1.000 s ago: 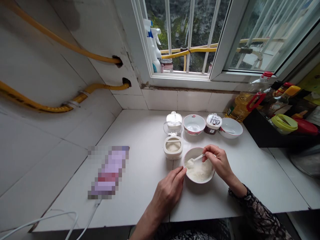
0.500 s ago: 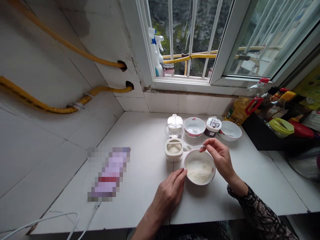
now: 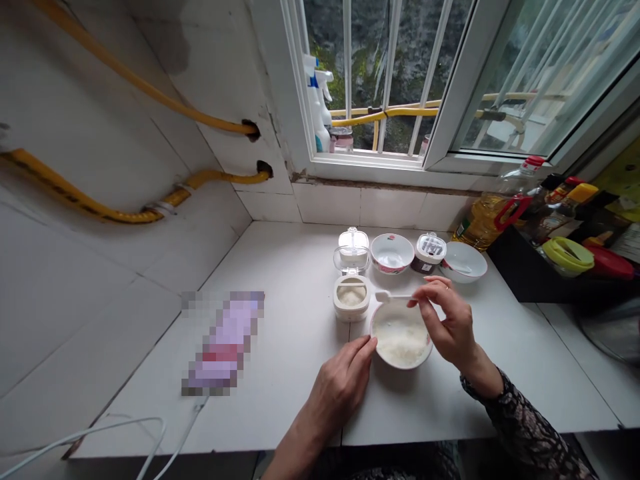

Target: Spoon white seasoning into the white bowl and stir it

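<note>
My right hand point(image 3: 447, 320) pinches the handle of a small white spoon point(image 3: 383, 296). The spoon's head is over the far left rim of a white bowl point(image 3: 380, 359) that holds white, powdery or grainy stuff point(image 3: 403, 340). My left hand point(image 3: 345, 377) has its fingertips against the bowl's left side, with the fingers close together. Just left of the spoon stands a cream container point(image 3: 351, 313) with its clear lid point(image 3: 353, 250) flipped back. Pale grains point(image 3: 351, 295) lie inside it.
Behind are a flowered bowl point(image 3: 393, 253), a lidded jar point(image 3: 429, 253) and another bowl point(image 3: 463, 261) with a white spoon in it. An oil bottle point(image 3: 493, 213) and a black rack point(image 3: 525, 267) of bottles stand right. A blurred purple object point(image 3: 225, 340) with a cable lies left.
My right hand has drawn the spoon a little to the right, away from the cream container, and turned slightly. The left hand stays at the bowl. The whole view has shifted slightly.
</note>
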A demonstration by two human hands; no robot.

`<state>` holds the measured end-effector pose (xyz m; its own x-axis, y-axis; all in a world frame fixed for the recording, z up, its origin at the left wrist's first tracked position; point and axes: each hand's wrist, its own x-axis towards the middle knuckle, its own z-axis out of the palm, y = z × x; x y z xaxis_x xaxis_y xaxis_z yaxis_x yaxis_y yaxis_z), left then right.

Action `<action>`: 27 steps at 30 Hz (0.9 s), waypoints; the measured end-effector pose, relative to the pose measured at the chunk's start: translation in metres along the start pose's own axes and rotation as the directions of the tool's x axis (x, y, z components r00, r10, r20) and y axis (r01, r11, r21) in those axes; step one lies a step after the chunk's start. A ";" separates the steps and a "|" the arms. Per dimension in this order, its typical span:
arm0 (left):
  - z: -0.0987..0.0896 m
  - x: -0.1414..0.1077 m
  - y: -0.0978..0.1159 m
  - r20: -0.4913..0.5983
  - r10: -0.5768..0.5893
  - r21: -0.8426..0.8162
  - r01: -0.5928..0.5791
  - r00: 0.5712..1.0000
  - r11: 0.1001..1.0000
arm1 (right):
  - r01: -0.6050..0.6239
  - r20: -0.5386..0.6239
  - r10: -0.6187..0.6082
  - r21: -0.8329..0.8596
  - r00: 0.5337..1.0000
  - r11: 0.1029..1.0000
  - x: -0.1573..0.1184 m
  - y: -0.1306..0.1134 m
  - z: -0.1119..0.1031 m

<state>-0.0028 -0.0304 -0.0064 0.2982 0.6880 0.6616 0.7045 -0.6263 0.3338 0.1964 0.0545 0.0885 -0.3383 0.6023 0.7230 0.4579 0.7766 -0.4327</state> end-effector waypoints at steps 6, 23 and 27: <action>0.000 0.001 0.000 -0.004 0.002 0.001 -0.002 1.000 1.000 | -0.135 0.159 0.154 -0.125 0.975 0.983 -0.022 0.014 0.001; 0.000 0.002 0.000 -0.024 0.005 -0.008 -0.005 1.000 1.000 | -0.726 0.243 0.702 0.414 0.670 0.549 -0.027 0.021 0.000; 0.000 0.002 0.000 -0.013 -0.004 -0.013 0.004 1.000 1.000 | -0.730 0.259 0.721 0.493 0.643 0.473 -0.027 0.028 -0.001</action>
<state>-0.0021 -0.0292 -0.0045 0.2870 0.6860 0.6686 0.6976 -0.6280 0.3449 0.2189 0.0598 0.0579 -0.1004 0.9949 0.0132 0.0584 0.0191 -0.9981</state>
